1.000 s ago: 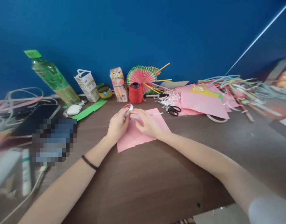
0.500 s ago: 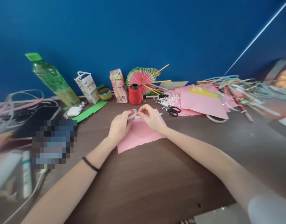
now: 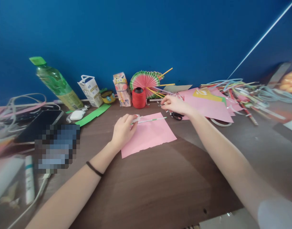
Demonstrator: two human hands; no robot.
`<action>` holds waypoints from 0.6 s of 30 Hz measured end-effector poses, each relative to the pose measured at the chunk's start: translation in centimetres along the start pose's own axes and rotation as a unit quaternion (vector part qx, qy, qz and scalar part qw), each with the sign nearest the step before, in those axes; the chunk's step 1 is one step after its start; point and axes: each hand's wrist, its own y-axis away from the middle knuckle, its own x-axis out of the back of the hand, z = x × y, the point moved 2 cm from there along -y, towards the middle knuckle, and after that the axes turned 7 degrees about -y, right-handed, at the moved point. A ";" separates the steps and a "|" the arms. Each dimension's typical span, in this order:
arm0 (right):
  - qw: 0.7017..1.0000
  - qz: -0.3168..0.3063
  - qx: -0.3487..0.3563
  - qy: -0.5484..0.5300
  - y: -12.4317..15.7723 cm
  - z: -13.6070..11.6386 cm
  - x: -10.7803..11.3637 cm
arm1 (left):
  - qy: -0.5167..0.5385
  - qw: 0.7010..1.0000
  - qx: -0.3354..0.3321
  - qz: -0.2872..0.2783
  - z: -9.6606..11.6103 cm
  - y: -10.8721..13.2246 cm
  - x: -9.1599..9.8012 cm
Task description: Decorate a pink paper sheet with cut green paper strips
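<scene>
A sheet of pink paper lies on the table with a thin white-and-green strip along its far edge. My left hand rests at the sheet's left side, its fingers closed on a small white ring that looks like a roll of tape. Beyond the sheet's far right corner, my right hand hangs over black-handled scissors. Its fingers are bent inward by the blades; what lies between the fingertips is hidden.
Along the blue wall stand a green bottle, a milk carton, a decorated carton, a red thread spool and a paper fan. Pink sheets and tangled strips lie right; phones and a marker left.
My right hand has left the tape roll and moved right to the scissors, uncovering the strip and the sheet's right side. My left hand has stayed with the roll.
</scene>
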 end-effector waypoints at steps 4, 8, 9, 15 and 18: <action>0.979 -0.070 -0.084 0.172 0.2 1.3 3.5 | 0.020 0.999 -0.015 0.034 -0.1 0.1 -0.2; 0.947 -0.117 -0.136 0.266 0.5 2.1 3.9 | 0.024 0.998 -0.027 0.059 -0.3 0.1 -0.2; 0.938 -0.122 -0.146 0.291 0.4 2.3 3.6 | 0.021 0.997 -0.028 0.062 -0.3 0.1 -0.2; 0.912 -0.120 -0.164 0.357 -0.4 2.7 2.5 | 0.016 0.998 -0.019 0.054 -0.3 0.0 -0.2; 0.921 -0.131 -0.169 0.327 0.2 2.0 3.4 | 0.020 0.998 -0.016 0.050 -0.3 0.0 -0.2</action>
